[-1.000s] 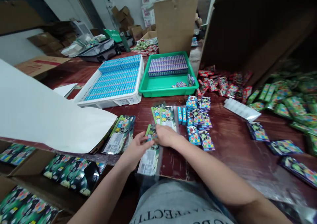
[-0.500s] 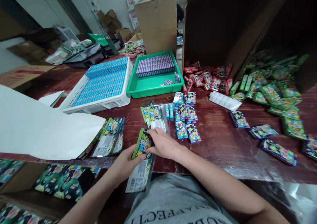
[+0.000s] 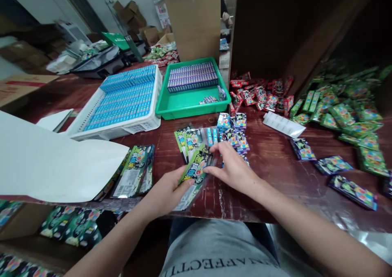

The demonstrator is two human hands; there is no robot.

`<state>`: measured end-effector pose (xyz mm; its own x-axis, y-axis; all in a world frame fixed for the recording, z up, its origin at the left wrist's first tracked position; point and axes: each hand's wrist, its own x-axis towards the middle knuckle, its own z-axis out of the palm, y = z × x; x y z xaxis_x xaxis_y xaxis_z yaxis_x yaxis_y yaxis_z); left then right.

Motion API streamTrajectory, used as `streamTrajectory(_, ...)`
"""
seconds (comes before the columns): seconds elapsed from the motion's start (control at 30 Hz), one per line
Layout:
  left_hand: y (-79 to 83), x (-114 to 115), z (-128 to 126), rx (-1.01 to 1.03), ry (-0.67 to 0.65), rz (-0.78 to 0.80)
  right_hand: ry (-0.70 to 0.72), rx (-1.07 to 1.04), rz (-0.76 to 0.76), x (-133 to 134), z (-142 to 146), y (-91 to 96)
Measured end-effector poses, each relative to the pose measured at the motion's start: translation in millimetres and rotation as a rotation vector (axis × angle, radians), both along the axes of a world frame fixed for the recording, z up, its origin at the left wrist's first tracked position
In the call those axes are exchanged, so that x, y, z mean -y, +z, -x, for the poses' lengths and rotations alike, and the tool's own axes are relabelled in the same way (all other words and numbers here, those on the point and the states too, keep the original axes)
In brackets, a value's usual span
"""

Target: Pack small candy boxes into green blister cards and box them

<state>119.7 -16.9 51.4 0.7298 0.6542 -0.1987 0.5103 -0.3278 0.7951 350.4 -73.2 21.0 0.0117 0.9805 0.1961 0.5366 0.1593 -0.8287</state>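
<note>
A printed green-and-black plastic bag [image 3: 196, 167] is held tilted above the table's front edge. My left hand [image 3: 170, 189] is closed on its lower left side, thumb on top. At the bag's clear right end is my right hand [image 3: 234, 167], thumb and index finger curled around that edge; the other fingers are partly hidden. Just beyond lie more printed bags [image 3: 192, 140] with two small blue boxes [image 3: 212, 136] on their clear part. Rows of small blue and purple candy boxes [image 3: 240, 140] sit beside them, partly covered by my right hand.
Behind stand a white basket [image 3: 143, 125] of blue boxes and a green tray [image 3: 183, 113] with purple boxes. Red packs [image 3: 260, 95] and green packs [image 3: 343, 114] spill from large cartons at right. A stack of printed bags [image 3: 130, 177] and a white sheet [image 3: 61, 158] lie left.
The held bag has been raised and swung to the right, away from my lap. My right hand has shifted right, from the bag's middle to its clear end. The view has turned slightly.
</note>
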Motion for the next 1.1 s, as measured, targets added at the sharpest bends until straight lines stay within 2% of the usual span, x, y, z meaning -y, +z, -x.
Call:
streamTrajectory(0.07, 1.4, -7, 2, 0.003, -0.016, -0.015, 0.005, 0.076, -0.075, -12, 3, 1.1)
streamTrajectory(0.2, -7.4, -21, 14, 0.024, 0.014, 0.003, 0.113, 0.185, 0.008, -41, 16, 7.7)
streamTrajectory(0.37, -27.9, -34, 30, 0.023, 0.202, 0.028, 0.343, 0.42, 0.064, -69, 27, 16.3)
streamTrajectory(0.43, -26.5, -36, 34, 0.007, 0.295, -0.072, 0.41, 0.43, 0.066, -77, 23, 23.1)
streamTrajectory(0.5, -17.5, -35, 35, -0.006, 0.387, -0.17, 0.512, 0.41, 0.086, -81, 15, 34.5)
streamTrajectory(0.53, -11.4, -35, 35, 0.01, 0.397, -0.142, 0.576, 0.384, 0.096, -82, 10, 41.8)
streamTrajectory(0.57, -5.2, -34, 33, 0.037, 0.368, -0.038, 0.642, 0.352, 0.103, -81, 6, 49.7)
streamTrajectory(0.63, 4.5, -32, 29, 0.115, 0.226, 0.307, 0.743, 0.278, 0.101, -78, 0, 64.2)
streamTrajectory(0.67, 7.3, -31, 26, 0.157, 0.163, 0.465, 0.75, 0.24, 0.089, -75, -2, 69.4)
streamTrajectory(0.7, 8.5, -30, 22, 0.2, 0.147, 0.569, 0.716, 0.199, 0.07, -70, -4, 72.3)
streamTrajectory(0.73, 8.4, -29, 18, 0.247, 0.186, 0.61, 0.636, 0.156, 0.041, -65, -4, 72.7)
streamTrajectory(0.83, 2.1, -22, 1, 0.432, 0.477, 0.509, 0.227, 0.002, -0.059, -45, 1, 59.1)
streamTrajectory(0.87, -1.4, -19, -6, 0.486, 0.553, 0.469, 0.107, -0.047, -0.054, -37, 6, 50.9)
streamTrajectory(0.93, -10.4, -10, -20, 0.563, 0.636, 0.418, -0.027, -0.083, 0.041, -19, 19, 32.6)
streamTrajectory(1.0, -21.7, 1, -34, 0.61, 0.687, 0.366, -0.114, 0.0, 0.155, -1, 35, 14.8)
streamTrajectory(1.1, -40.5, 19, -46, 0.566, 0.762, 0.22, -0.27, 0.226, 0.193, 19, 55, -7.7)
